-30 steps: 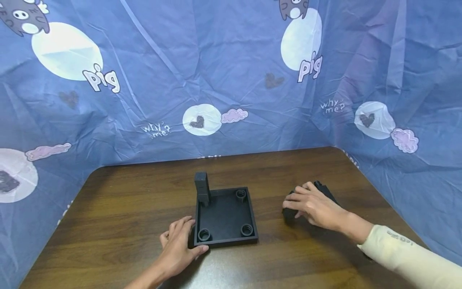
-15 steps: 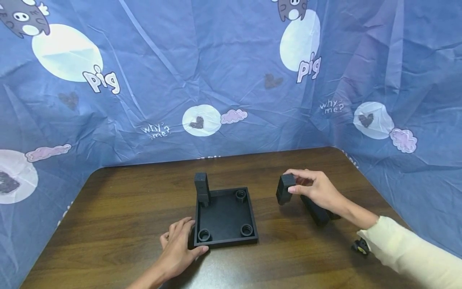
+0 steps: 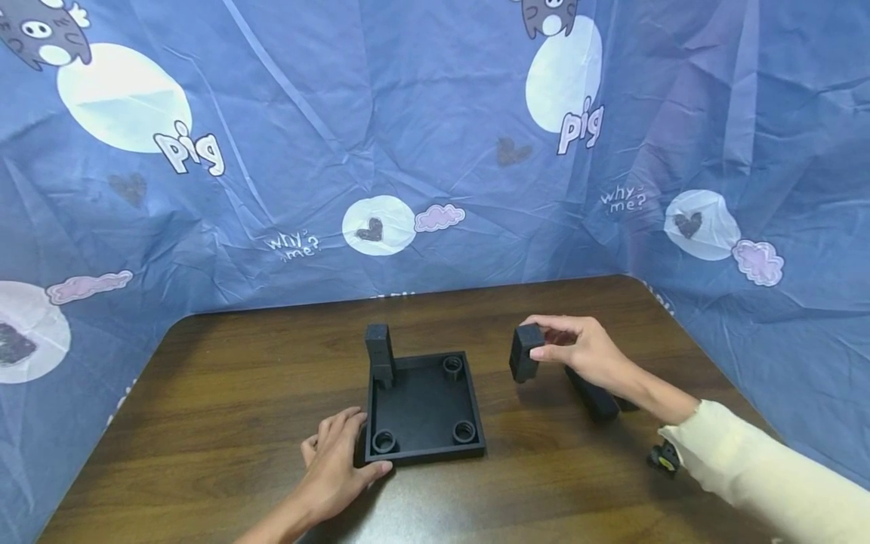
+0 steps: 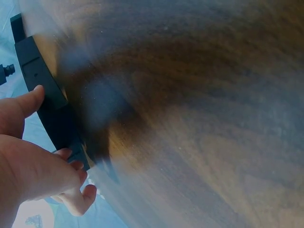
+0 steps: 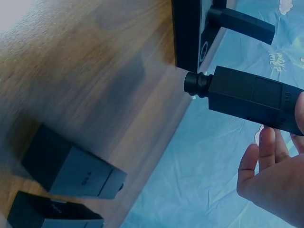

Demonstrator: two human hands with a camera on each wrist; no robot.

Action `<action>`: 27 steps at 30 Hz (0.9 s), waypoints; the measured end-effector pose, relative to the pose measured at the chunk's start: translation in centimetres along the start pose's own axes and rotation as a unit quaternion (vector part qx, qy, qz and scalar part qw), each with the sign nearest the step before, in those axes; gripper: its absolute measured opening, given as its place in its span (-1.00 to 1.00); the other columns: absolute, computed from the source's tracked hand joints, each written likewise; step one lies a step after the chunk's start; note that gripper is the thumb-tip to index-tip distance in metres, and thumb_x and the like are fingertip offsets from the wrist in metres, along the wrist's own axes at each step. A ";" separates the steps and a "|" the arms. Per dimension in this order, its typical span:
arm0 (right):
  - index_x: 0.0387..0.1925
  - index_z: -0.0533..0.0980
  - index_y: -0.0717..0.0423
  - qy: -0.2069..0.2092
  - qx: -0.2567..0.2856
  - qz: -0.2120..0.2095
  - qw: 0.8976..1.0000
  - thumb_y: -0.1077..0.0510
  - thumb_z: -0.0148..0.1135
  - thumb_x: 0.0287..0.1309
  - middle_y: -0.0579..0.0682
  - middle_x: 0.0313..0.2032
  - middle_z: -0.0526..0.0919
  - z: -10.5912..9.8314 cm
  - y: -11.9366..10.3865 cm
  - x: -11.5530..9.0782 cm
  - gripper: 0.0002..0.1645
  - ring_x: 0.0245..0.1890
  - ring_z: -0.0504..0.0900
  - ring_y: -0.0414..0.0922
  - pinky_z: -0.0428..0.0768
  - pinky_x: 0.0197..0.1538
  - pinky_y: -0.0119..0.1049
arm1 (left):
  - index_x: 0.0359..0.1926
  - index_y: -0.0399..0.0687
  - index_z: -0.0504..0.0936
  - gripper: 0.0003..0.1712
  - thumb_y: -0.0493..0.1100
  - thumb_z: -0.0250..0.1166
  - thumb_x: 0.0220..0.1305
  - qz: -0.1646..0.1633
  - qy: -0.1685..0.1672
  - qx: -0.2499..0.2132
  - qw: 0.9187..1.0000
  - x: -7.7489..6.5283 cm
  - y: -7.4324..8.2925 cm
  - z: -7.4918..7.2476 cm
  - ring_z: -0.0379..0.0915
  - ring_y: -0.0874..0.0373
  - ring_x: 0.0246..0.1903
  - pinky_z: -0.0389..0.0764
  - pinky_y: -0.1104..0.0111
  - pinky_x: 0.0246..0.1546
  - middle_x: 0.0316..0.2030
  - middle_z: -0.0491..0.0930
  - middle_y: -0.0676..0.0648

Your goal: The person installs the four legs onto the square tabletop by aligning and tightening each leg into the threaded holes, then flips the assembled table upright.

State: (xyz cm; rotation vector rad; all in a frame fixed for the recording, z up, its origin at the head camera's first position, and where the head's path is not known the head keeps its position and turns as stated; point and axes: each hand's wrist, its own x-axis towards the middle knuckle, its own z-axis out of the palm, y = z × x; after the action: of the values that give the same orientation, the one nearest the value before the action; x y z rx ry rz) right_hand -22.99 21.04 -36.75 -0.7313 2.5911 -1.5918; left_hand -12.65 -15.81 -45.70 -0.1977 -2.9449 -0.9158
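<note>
A square black tray-like base (image 3: 423, 408) lies on the table, with a round socket in three of its corners. From its far left corner rises a black square leg (image 3: 381, 351). My left hand (image 3: 334, 457) holds the near left corner, thumb on the front wall and fingers along the left side. To the right of the base, my right hand (image 3: 587, 351) pinches a second leg (image 3: 521, 355) near its top, holding it upright above the table. In the right wrist view this leg (image 5: 256, 97) shows a grooved round peg at its lower end.
Two more black legs lie on the table to the right, partly behind the right forearm in the head view; the right wrist view shows a nearer leg (image 5: 52, 211) and a farther leg (image 5: 76, 164). A blue printed sheet (image 3: 435, 151) hangs behind the wooden table (image 3: 238, 393).
My right hand has picked a leg up from the right-hand legs, turned it upright and carried it a little left toward the base. The left hand stays at the corner.
</note>
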 end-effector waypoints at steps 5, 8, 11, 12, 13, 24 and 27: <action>0.02 0.62 -0.03 -0.014 0.016 0.010 1.000 0.14 0.42 0.10 0.02 -0.30 0.69 0.7 -0.5 0.4 -0.60 -0.34 0.60 0.05 0.54 -0.27 -0.14 | 0.22 -0.29 0.44 -0.16 0.02 0.54 -0.02 0.004 0.003 0.000 1.000 -0.1 0.1 0.0 0.14 -0.14 0.23 0.01 -0.13 0.03 0.25 0.37 -0.23; 0.01 0.63 -0.04 -0.018 0.024 0.009 0.999 0.13 0.41 0.10 0.03 -0.29 0.70 1.0 -0.8 0.7 -0.62 -0.32 0.60 0.06 0.54 -0.24 -0.14 | 0.21 -0.29 0.44 -0.16 0.02 0.54 -0.03 0.003 0.004 -0.002 1.000 0.0 0.2 -0.1 0.14 -0.14 0.24 0.01 -0.13 0.04 0.25 0.36 -0.23; -0.01 0.63 -0.05 -0.021 0.032 0.005 0.999 0.13 0.41 0.10 0.04 -0.31 0.69 1.3 -1.0 1.0 -0.63 -0.34 0.58 0.11 0.50 -0.27 -0.19 | 0.22 -0.29 0.44 -0.16 0.02 0.54 -0.02 0.001 0.000 -0.004 1.000 0.0 0.1 -0.1 0.13 -0.14 0.25 0.00 -0.14 0.05 0.26 0.35 -0.23; -0.01 0.63 -0.05 -0.022 0.034 0.003 0.999 0.13 0.41 0.11 0.04 -0.31 0.69 1.4 -1.0 1.1 -0.64 -0.34 0.58 0.11 0.50 -0.27 -0.21 | 0.22 -0.29 0.44 -0.16 0.02 0.54 -0.02 0.001 -0.001 -0.005 1.000 0.0 0.1 -0.1 0.13 -0.14 0.25 -0.01 -0.14 0.05 0.27 0.35 -0.23; -0.01 0.63 -0.05 -0.022 0.034 0.004 0.999 0.13 0.41 0.11 0.05 -0.31 0.69 1.4 -1.1 1.2 -0.64 -0.35 0.58 0.10 0.49 -0.28 -0.20 | 0.22 -0.29 0.44 -0.16 0.02 0.54 -0.02 0.002 -0.001 -0.006 1.000 0.0 0.1 -0.1 0.13 -0.14 0.25 -0.01 -0.14 0.05 0.27 0.35 -0.23; 0.04 0.61 0.03 -0.012 0.052 0.007 0.999 0.17 0.41 0.09 0.06 -0.28 0.70 2.4 -1.4 2.4 -0.58 -0.31 0.60 0.07 0.53 -0.23 -0.21 | 0.22 -0.29 0.44 -0.16 0.02 0.54 -0.02 0.005 0.000 -0.005 1.000 0.0 0.1 0.0 0.12 -0.14 0.25 -0.01 -0.13 0.05 0.26 0.35 -0.23; 0.06 0.60 0.04 -0.013 0.068 0.006 0.998 0.17 0.41 0.10 0.08 -0.27 0.69 3.0 -1.4 2.9 -0.56 -0.31 0.60 0.06 0.53 -0.24 -0.25 | 0.22 -0.29 0.43 -0.16 0.03 0.53 -0.01 0.003 -0.003 -0.007 1.000 0.0 0.1 -0.1 0.11 -0.14 0.26 -0.02 -0.13 0.05 0.27 0.34 -0.23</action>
State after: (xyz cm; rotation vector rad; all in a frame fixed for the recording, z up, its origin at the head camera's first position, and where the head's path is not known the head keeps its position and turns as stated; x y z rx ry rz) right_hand -24.33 16.85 -36.34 -0.7201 2.4340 -1.7224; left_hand -12.65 -15.80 -45.58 -0.2112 -2.9426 -0.9376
